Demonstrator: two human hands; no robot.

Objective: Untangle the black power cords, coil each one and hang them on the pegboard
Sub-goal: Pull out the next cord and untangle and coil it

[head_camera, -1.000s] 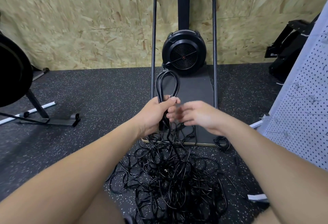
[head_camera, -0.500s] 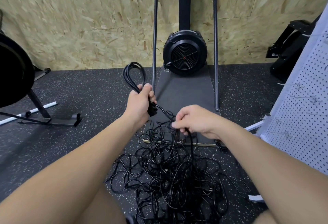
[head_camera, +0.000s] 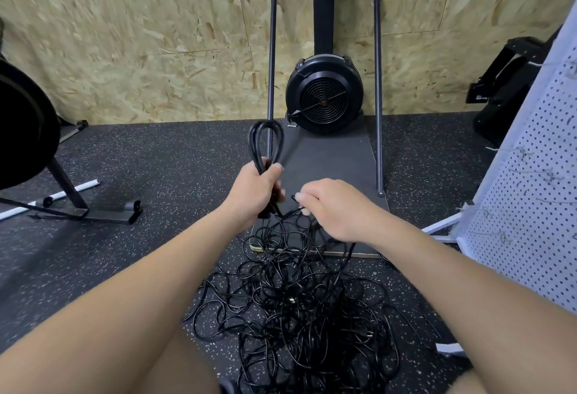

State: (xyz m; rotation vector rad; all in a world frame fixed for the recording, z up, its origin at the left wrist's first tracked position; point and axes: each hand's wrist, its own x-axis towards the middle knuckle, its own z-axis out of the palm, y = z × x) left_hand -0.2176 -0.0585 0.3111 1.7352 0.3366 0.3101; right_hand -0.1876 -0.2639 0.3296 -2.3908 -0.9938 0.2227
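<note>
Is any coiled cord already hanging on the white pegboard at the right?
No, the pegboard shows only bare metal hooks; the one coil is in the left hand, the rest lie tangled on the floor.

The left hand (head_camera: 254, 189) grips a small coil (head_camera: 266, 144) of black cord, its loop standing up above the fist. The right hand (head_camera: 331, 206) pinches a strand beside it, above the tangled pile (head_camera: 299, 309) on the speckled floor (head_camera: 156, 175). A white pegboard (head_camera: 530, 194) stands at right.

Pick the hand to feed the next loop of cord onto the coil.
Right. The right hand already pinches the free black cord strand running from the tangled black cord pile; the left hand is occupied gripping the coiled black cord loops.
</note>
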